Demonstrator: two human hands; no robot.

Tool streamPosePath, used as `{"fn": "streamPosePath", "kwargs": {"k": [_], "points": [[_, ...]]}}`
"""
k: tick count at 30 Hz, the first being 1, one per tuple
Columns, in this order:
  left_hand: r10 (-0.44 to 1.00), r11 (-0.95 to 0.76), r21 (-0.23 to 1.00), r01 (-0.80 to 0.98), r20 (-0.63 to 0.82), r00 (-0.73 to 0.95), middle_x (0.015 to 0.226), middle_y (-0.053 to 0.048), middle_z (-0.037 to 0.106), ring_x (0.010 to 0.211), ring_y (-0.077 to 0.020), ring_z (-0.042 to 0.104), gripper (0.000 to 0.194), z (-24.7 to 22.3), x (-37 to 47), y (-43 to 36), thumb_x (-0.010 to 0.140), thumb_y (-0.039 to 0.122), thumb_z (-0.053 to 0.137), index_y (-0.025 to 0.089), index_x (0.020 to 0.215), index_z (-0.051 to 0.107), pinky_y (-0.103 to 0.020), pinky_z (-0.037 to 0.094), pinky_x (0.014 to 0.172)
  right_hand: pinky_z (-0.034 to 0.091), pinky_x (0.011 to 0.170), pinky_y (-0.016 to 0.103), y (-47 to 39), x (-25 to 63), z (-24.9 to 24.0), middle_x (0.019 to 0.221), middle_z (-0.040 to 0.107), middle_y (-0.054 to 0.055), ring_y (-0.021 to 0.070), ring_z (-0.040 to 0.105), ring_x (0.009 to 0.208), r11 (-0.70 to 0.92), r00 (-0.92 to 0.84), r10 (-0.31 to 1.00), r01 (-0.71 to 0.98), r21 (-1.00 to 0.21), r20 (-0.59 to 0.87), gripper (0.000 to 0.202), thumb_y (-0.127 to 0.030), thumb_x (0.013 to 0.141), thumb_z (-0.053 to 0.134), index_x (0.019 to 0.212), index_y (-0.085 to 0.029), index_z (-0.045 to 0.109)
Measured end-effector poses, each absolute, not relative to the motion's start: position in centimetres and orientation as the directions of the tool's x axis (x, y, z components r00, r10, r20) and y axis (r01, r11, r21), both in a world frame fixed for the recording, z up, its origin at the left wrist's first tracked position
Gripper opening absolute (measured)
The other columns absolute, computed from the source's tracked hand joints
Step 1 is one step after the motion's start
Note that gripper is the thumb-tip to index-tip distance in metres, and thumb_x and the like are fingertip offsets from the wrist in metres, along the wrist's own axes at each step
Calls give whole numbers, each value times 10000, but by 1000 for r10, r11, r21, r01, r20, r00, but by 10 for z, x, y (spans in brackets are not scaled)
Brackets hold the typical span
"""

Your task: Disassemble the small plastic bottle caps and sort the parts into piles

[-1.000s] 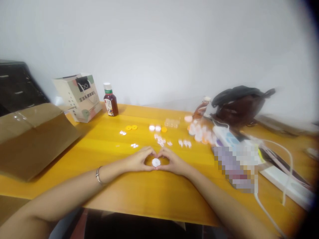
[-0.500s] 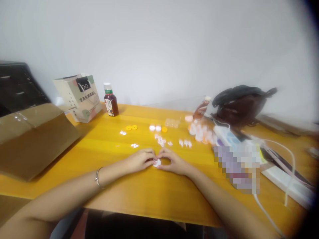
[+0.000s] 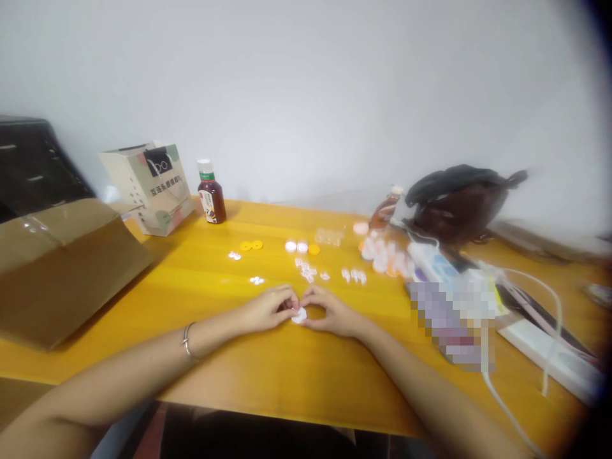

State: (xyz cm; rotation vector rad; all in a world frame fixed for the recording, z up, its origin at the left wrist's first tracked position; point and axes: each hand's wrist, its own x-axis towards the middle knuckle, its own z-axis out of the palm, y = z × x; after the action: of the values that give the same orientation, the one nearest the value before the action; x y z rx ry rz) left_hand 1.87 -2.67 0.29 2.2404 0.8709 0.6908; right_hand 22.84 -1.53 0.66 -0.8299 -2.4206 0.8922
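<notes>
A small round white piece (image 3: 299,315) is pinched between both hands over the front middle of the table. My left hand (image 3: 273,308) grips its left side with thumb and fingertips. From the right, my right hand (image 3: 329,310) holds it, thumb below and forefinger above. Just beyond the hands lie small white pieces (image 3: 306,271), with more at the right (image 3: 354,276) and left (image 3: 257,280). Farther back are two yellow discs (image 3: 251,245), two white discs (image 3: 296,246) and an orange disc (image 3: 313,249).
A cardboard box (image 3: 71,268), a paper bag (image 3: 157,191) and a dark red bottle (image 3: 211,197) stand at the left. Clear plastic pieces (image 3: 329,237) lie at the back. On the right are piled white and orange caps (image 3: 385,255), a dark bag (image 3: 459,204), a power strip (image 3: 545,357) and cables.
The view has shifted very slightly. Both hands keep the white piece at nearly the same spot, and a little more of it shows between the fingers.
</notes>
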Motion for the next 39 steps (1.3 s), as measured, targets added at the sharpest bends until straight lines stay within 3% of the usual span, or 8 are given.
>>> {"fn": "streamPosePath", "kwargs": {"k": [7, 16, 26, 39], "points": [[749, -579, 698, 422, 250, 613, 798, -11, 603, 717, -114, 552, 102, 12, 13, -24, 842, 248, 511, 161, 863, 560, -224, 437, 673, 410, 857, 313, -15, 229, 6, 928, 514, 27, 163, 515, 892, 606, -723, 670, 400, -688, 169, 228, -287, 749, 635, 969, -227, 635], [825, -478, 634, 608, 85, 559, 726, -3, 641, 649, -119, 571, 111, 31, -41, 3, 792, 209, 519, 148, 783, 612, -207, 421, 620, 419, 845, 314, -16, 229, 7, 917, 522, 33, 163, 531, 868, 591, -700, 692, 412, -694, 175, 247, -280, 730, 653, 966, -209, 635], [812, -572, 469, 672, 206, 547, 794, -26, 643, 715, -135, 577, 144, 25, -39, 7, 820, 188, 488, 158, 792, 626, -231, 422, 687, 413, 859, 315, -14, 230, 4, 936, 517, 31, 160, 528, 882, 594, -702, 689, 407, -694, 178, 256, -279, 728, 650, 976, -214, 629], [797, -604, 442, 663, 319, 513, 866, -49, 620, 773, -144, 575, 191, 23, -35, 0, 864, 232, 461, 168, 889, 640, -247, 441, 719, 419, 847, 315, -15, 229, 6, 908, 518, 28, 162, 527, 871, 592, -702, 690, 405, -697, 178, 261, -293, 737, 646, 988, -222, 632]]}}
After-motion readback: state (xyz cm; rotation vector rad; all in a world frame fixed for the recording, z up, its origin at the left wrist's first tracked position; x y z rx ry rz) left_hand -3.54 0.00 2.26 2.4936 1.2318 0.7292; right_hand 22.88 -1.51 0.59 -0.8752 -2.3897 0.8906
